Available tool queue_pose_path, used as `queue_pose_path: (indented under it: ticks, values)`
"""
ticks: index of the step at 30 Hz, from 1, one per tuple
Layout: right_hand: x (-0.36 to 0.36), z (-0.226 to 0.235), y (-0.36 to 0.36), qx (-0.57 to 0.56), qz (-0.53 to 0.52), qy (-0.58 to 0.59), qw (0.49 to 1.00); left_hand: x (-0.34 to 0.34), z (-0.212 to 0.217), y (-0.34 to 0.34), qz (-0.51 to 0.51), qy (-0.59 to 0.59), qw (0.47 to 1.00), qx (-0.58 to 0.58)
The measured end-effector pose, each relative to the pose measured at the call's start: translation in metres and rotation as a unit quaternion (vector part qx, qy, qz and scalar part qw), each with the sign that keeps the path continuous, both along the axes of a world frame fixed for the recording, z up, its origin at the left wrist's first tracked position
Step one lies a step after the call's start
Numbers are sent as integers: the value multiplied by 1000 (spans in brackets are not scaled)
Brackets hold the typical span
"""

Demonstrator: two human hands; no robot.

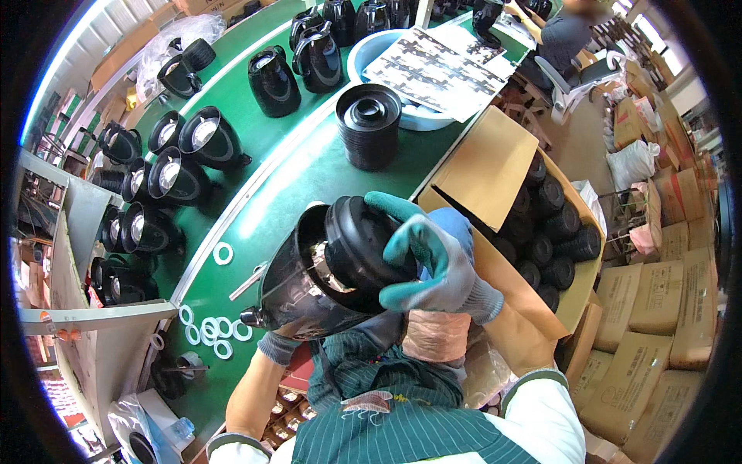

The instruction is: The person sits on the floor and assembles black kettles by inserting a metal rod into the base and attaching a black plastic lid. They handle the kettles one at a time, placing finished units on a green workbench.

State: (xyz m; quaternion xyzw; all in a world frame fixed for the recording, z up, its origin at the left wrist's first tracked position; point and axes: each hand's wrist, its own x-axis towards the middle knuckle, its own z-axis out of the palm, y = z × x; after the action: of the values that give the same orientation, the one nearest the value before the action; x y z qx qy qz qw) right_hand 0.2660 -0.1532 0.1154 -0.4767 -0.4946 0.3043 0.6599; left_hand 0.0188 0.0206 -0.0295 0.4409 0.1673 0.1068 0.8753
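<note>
A glossy black jug body (pixel 309 305) lies tilted over my lap, its open end facing right and a shiny silvery liner showing inside. My left hand (pixel 280 347), gloved, holds the jug from below; its fingers are hidden behind it. My right hand (pixel 433 267), in a grey-and-green glove, has its fingers curved round a black ribbed round base piece (pixel 359 240). This piece sits at an angle against the jug's open end, with a gap on the left where the liner shows. Beyond them, a stack of black ringed pieces (pixel 369 131) stands on the green bench.
Several white rings (pixel 209 331) lie on the green bench (pixel 309 174) at left. Black jugs (pixel 179 176) stand beyond the white rail. A blue basin (pixel 371 58) carries a patterned sheet (pixel 433 69). At right is a carton (pixel 576 290) of black pieces.
</note>
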Motion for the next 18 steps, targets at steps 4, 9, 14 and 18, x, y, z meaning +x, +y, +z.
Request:
queue_pose_path:
  ticks: [4,9,14,18]
  values:
    - [-5,15,-11,66,19,-117,991,-4,-8,-4,-48,6,995,-86]
    - [-10,17,-15,138,12,-165,976,-2,3,-5,-79,25,994,-67]
    - [-11,8,-26,7,-24,-102,994,-3,8,4,-100,41,993,-41]
    - [4,-17,-25,48,12,-226,973,-17,4,14,-77,59,995,-15]
